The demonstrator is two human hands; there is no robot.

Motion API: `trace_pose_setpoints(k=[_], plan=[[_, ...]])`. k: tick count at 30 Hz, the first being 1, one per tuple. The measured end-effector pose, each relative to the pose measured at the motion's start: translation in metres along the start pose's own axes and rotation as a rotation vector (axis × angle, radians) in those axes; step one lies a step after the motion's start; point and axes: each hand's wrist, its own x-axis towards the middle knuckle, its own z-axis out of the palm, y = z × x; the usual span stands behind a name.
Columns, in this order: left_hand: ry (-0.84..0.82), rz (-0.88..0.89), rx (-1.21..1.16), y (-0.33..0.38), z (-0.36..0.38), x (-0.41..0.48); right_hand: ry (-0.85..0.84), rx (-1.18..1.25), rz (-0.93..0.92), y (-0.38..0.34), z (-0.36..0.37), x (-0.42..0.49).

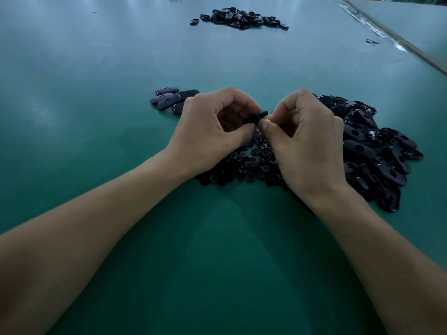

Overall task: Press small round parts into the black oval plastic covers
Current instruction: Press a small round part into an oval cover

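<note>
My left hand (212,131) grips a black oval cover (256,117) between thumb and curled fingers, above the table. My right hand (304,141) meets it from the right, thumb and forefinger pinched at the cover's end; whatever they hold is hidden. Below both hands lies a heap of small round parts (246,163). A big pile of black oval covers (377,151) lies to the right, partly behind my right hand. A small group of oval covers (169,100) rests just beyond my left hand.
The green table (96,117) stretches far ahead. Another heap of black parts (242,18) sits at the far middle. A taped seam (377,32) runs along the table's right edge, with a small loose piece (372,41) beside it.
</note>
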Motion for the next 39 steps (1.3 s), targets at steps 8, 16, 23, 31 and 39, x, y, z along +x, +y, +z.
trace_pose_setpoints(k=[8, 16, 23, 31, 39], plan=[[0.087, 0.055, 0.157, -0.001, 0.001, -0.001, -0.045, 0.039, -0.072, -0.002, 0.003, -0.002], [0.07, 0.048, 0.13, 0.0, 0.001, 0.0, -0.006, 0.003, -0.07, 0.002, 0.002, 0.001], [-0.001, -0.035, -0.089, -0.001, -0.002, 0.002, -0.065, 0.129, -0.025, 0.01, 0.001, 0.006], [0.002, -0.064, -0.107, -0.003, -0.003, 0.003, -0.063, 0.201, -0.006, 0.013, -0.002, 0.008], [0.007, -0.087, -0.108, -0.004, -0.003, 0.005, -0.109, 0.038, -0.005, 0.005, -0.001, 0.007]])
